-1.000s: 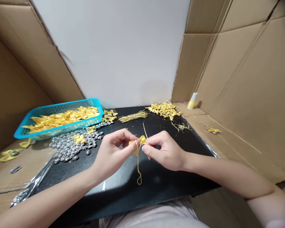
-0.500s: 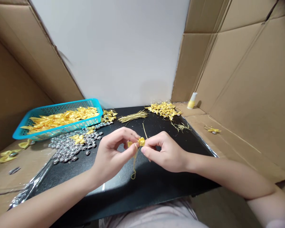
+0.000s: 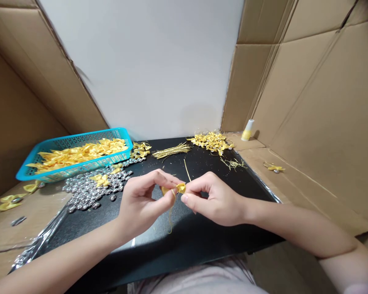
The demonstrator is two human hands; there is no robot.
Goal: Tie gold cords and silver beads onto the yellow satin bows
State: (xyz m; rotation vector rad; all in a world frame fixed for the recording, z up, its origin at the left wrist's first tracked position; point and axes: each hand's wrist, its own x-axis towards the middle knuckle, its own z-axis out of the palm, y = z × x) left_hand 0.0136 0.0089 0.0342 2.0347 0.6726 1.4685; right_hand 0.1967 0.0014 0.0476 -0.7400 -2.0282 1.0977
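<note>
Between my two hands, over the black tabletop, is a small yellow ribbon bow. My left hand pinches its left side between thumb and fingers. A thin gold cord hangs down from beneath the left thumb. My right hand is closed at the bow's right edge, thumb against forefinger. The fingertips hide part of the bow and whatever is between the right thumb and finger. Just behind the right fingers, a single straight gold cord shows.
A turquoise basket of yellow bows stands at left, with silver beads before it. Farther back lie a gold cord bundle and a pile of beaded bows. Cord scraps and a white-yellow cone are at right.
Both hands have lowered slightly with the bow, which has turned a little. The hanging cord's loop has swung and narrowed. The surrounding piles look the same.
</note>
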